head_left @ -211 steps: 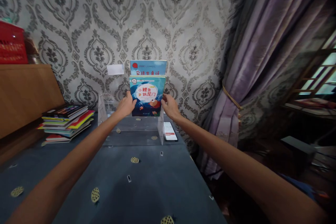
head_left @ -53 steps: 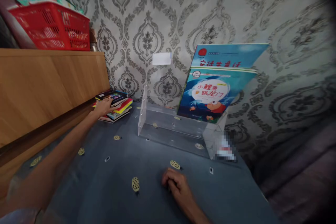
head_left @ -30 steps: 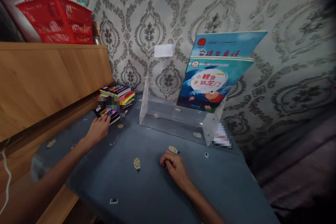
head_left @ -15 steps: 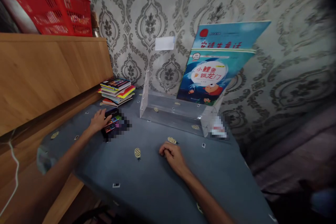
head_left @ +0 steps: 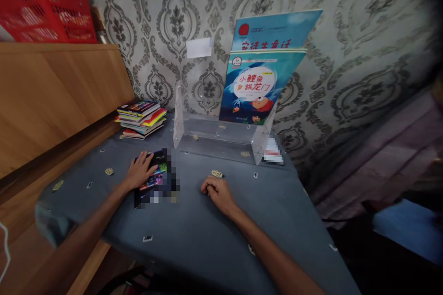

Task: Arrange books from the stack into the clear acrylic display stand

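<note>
My left hand (head_left: 140, 171) lies flat on a dark book (head_left: 152, 182) with a colourful cover, fingers stretched out over its upper left part. Part of that book is pixelated. My right hand (head_left: 218, 193) rests on the blue-grey tablecloth in a loose fist, apart from the book, and nothing shows in it. Behind the hands stands a clear acrylic book rack (head_left: 221, 145). Two blue picture books lean upright at its right side: a front book (head_left: 252, 87) with a fish drawing and a taller back book (head_left: 273, 32).
A stack of books (head_left: 141, 120) sits at the table's back left, beside a wooden cabinet (head_left: 62, 97). On the cabinet is a red basket (head_left: 44, 4). A pixelated white item (head_left: 273, 151) lies right of the rack. Patterned wallpaper (head_left: 159, 18) closes off the back.
The dark book has slid nearer the table's front and a little right under my left hand. The camera view has shifted to the right. My right hand keeps its place on the tablecloth.
</note>
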Available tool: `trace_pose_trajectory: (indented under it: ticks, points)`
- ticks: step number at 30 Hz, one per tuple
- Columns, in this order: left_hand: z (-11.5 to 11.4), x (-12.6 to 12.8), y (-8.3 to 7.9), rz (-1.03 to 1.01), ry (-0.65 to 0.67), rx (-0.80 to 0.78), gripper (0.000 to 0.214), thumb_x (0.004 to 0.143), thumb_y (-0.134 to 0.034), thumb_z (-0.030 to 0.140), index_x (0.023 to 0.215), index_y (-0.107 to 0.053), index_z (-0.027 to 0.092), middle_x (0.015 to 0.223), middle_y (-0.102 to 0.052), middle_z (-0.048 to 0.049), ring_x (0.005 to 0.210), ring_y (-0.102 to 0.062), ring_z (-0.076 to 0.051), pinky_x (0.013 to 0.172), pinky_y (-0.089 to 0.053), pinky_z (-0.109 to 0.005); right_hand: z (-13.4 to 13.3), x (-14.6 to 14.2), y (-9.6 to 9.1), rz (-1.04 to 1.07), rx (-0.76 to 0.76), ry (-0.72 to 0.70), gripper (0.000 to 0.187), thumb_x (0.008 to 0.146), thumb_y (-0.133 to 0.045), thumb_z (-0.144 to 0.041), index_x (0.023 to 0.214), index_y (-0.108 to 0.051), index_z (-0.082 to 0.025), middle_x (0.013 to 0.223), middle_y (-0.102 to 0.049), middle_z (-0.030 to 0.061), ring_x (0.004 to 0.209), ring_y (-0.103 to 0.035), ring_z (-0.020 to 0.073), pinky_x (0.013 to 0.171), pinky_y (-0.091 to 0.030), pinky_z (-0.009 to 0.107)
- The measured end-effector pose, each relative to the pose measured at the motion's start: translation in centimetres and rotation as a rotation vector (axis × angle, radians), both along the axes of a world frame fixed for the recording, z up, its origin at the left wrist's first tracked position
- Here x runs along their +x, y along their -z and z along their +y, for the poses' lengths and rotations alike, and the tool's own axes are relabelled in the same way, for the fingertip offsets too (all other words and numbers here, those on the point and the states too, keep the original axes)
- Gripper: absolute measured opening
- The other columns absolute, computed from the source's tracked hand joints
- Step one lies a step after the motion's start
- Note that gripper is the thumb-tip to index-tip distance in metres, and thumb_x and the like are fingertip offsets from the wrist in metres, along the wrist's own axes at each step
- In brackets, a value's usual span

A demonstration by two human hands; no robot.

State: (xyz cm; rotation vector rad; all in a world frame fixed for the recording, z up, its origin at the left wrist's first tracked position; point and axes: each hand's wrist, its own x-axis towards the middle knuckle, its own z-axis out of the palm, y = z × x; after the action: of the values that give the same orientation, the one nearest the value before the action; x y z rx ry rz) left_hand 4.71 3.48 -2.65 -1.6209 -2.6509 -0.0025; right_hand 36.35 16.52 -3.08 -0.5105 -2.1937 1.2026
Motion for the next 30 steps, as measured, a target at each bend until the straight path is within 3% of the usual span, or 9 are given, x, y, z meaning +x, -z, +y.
trace_pose_trajectory:
  ticks: [5,10,16,24,30]
  points:
    - [1.7,5.2,0.5,-0.048,0.199,0.052,0.064,0.100,-0.032,0.055,0.154,-0.035,0.020,0.164,-0.026,-0.0131,0.153,-0.020,-0.029,0.121,-0.022,-0.052,0.0,-0.1,0.2,0.031,-0.021,0.043,0.030,0.073,-0.041,-0.001,0.062,-0.063,-0.018,0.062,-0.056,-0.0012,0.059,-0.052,0.0116,0.062,-0.041,0.023]
    - [3.7,8.7,1.0,-0.086,0.349,0.123,0.064,0.099,-0.035,0.057,0.154,-0.036,0.023,0.163,-0.028,-0.0124,0.153,-0.020,-0.029,0.120,-0.023,-0.054,0.4,0.4,0.4,0.070,0.042,0.201,0.028,0.076,-0.043,-0.002,0.067,-0.064,-0.019,0.068,-0.059,0.0006,0.067,-0.055,0.0143,0.067,-0.042,0.025]
    - [4.6,9.8,1.2,-0.100,0.381,0.127,0.064,0.099,-0.034,0.057,0.152,-0.038,0.022,0.163,-0.029,-0.0123,0.153,-0.019,-0.030,0.120,-0.023,-0.054,1.5,1.2,0.8,0.063,0.127,0.339,0.027,0.082,-0.045,-0.005,0.080,-0.068,-0.019,0.082,-0.064,0.0040,0.078,-0.059,0.0177,0.076,-0.045,0.029]
    - [5.3,9.9,1.9,-0.066,0.407,0.162,0.064,0.099,-0.033,0.059,0.152,-0.039,0.023,0.162,-0.032,-0.0126,0.152,-0.024,-0.030,0.119,-0.024,-0.053,2.1,1.8,1.2,-0.035,0.216,0.310,0.027,0.085,-0.045,-0.004,0.093,-0.068,-0.016,0.095,-0.065,0.0079,0.089,-0.061,0.0199,0.085,-0.047,0.034]
    - [7.2,12.6,1.5,-0.098,0.461,0.134,0.064,0.099,-0.035,0.057,0.152,-0.039,0.021,0.162,-0.031,-0.0137,0.152,-0.023,-0.030,0.120,-0.023,-0.054,3.0,3.9,0.8,-0.157,0.271,0.347,0.028,0.088,-0.044,-0.004,0.101,-0.066,-0.015,0.107,-0.065,0.0107,0.103,-0.060,0.0223,0.095,-0.046,0.037]
